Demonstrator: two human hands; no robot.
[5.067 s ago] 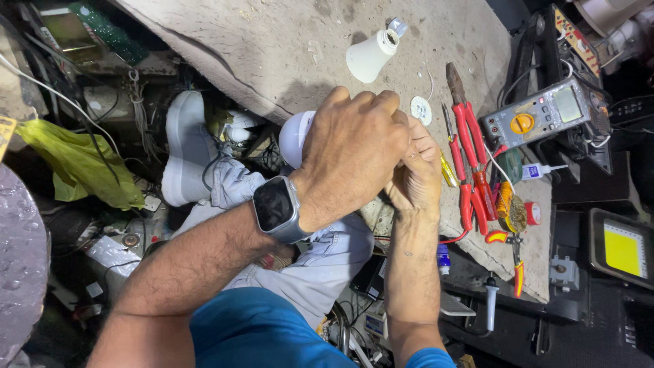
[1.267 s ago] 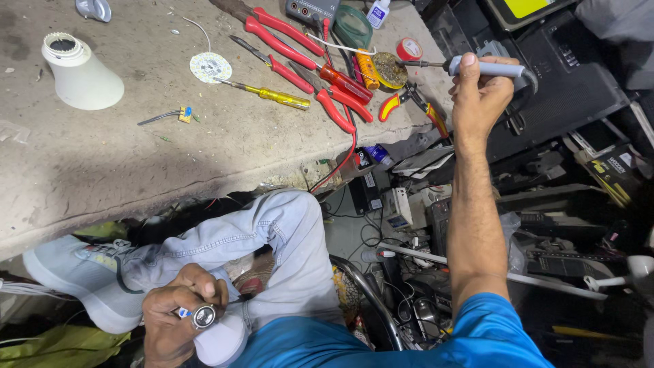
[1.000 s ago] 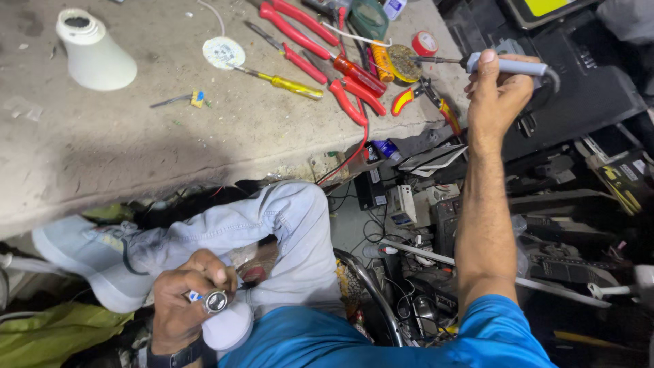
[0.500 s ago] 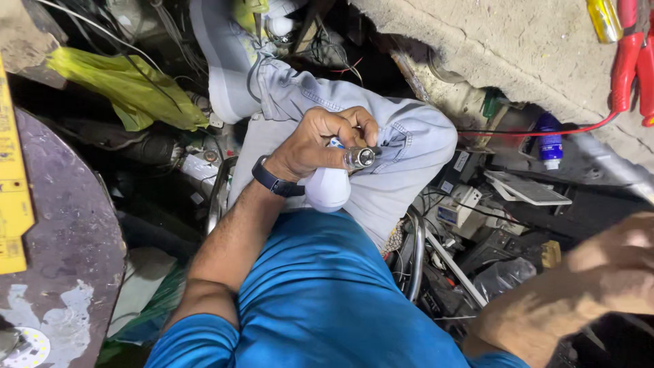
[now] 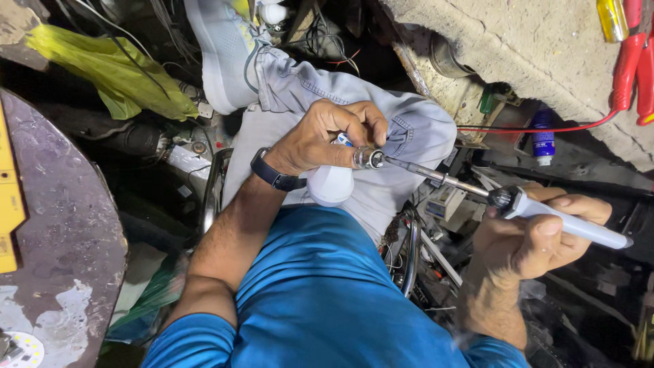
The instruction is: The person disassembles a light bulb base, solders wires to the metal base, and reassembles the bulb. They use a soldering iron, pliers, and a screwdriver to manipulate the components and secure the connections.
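My left hand grips a white light bulb over my lap, its metal screw base pointing right. My right hand holds a soldering iron by its pale blue handle. The iron's thin metal tip touches the end of the bulb's base. A dark watch sits on my left wrist. My knee in light jeans lies behind the bulb.
A rough concrete bench edge runs across the top right with red-handled pliers and a yellow-handled screwdriver. A yellow-green bag lies upper left, a round dark surface at left. Cluttered parts and wires fill the floor at right.
My right hand picked the soldering iron off the bench, brought it down, and its tip now meets the bulb's base. My left hand has kept hold of the bulb.
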